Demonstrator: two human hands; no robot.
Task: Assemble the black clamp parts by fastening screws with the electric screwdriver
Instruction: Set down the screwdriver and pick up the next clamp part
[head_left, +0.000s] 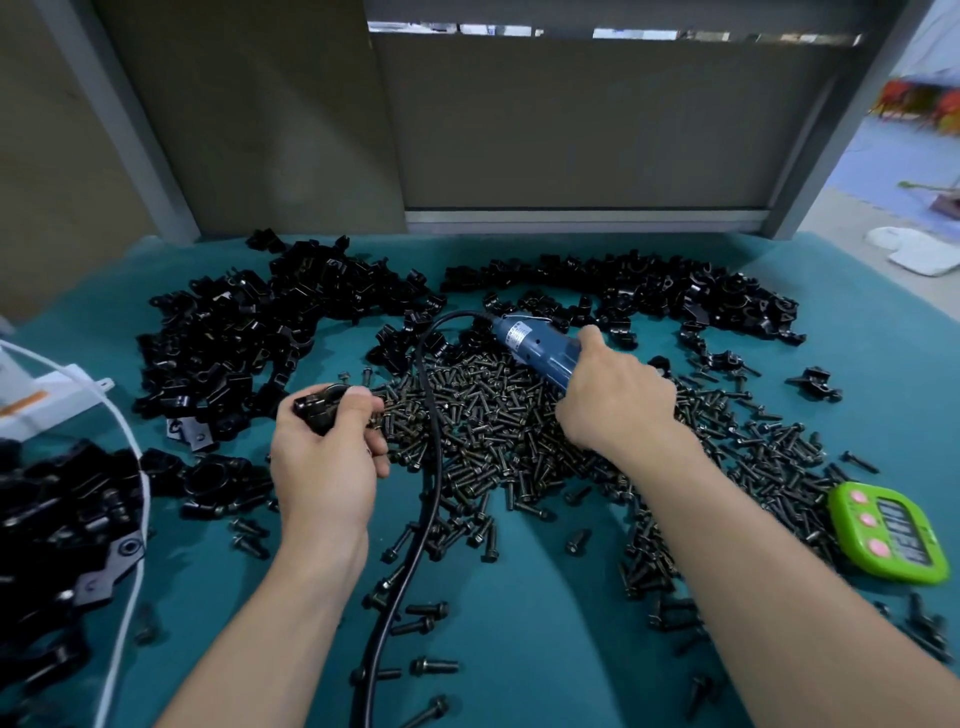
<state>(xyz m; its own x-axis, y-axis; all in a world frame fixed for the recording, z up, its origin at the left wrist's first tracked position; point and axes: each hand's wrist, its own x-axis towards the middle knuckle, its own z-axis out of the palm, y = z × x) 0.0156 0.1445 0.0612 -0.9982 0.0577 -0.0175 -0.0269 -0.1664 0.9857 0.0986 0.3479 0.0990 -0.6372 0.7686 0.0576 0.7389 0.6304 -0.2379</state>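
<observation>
Cable (130, 467), thin and white, curves down the far left of the teal counter (519, 649), starting beside a white box (47, 400) at the edge. A heap of black clamp parts (57, 525) lies under and beside it. Farther back, a bigger pile (234, 332) of the same black parts spreads over the counter's left half.

Just right of that pile, the left hand (324, 457) holds one black clamp piece (319, 408). Its fingers (363, 410) are curled round the piece, with their tips at the edge of the screws. A black cord (434, 467) runs up from the near edge between the two hands, crosses the screws and bends right into the back end of the screwdriver.

Dark screws (493, 415) lie in a wide heap in the middle of the counter and thin out to loose ones toward the near edge and the right. The blue screwdriver (535, 343) is tilted over this heap, its cord end pointing back and left. The right hand (618, 400) grips its front half, fingers wrapped round the barrel and thumb on top. The hand hides the tip, so I cannot tell whether it touches a screw.

Behind the right hand, a band (675, 291) of more black parts stretches along the back. At the far right, a green timer (888, 535) with pink buttons lies on the counter just beside the outermost screws.
</observation>
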